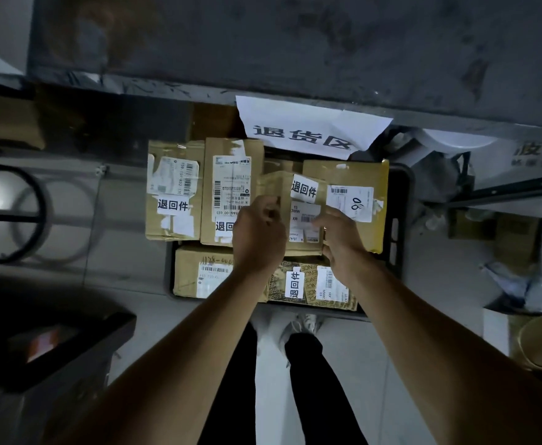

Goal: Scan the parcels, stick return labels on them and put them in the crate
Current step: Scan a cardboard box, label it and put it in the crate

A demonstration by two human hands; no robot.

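A dark plastic crate (pixel 401 220) on the floor is packed with several cardboard parcels. In the middle, a small cardboard parcel (pixel 298 194) with a white return label (pixel 304 187) and a barcode sticker is held by both hands over the others. My left hand (pixel 258 232) grips its left edge. My right hand (pixel 343 234) grips its right side. Beside it lie a tall parcel (pixel 227 187), a left parcel (pixel 173 191) and a right parcel (pixel 356 194) marked with a handwritten number. Two more parcels (pixel 205 271) lie along the near edge.
A white paper sign (pixel 308 130) hangs from the grey shelf edge above the crate. A black ring-shaped stand (pixel 12 213) is at left, a dark box (pixel 54 345) at lower left. Bags and cardboard boxes (pixel 517 239) crowd the right. My feet (pixel 301 322) stand just before the crate.
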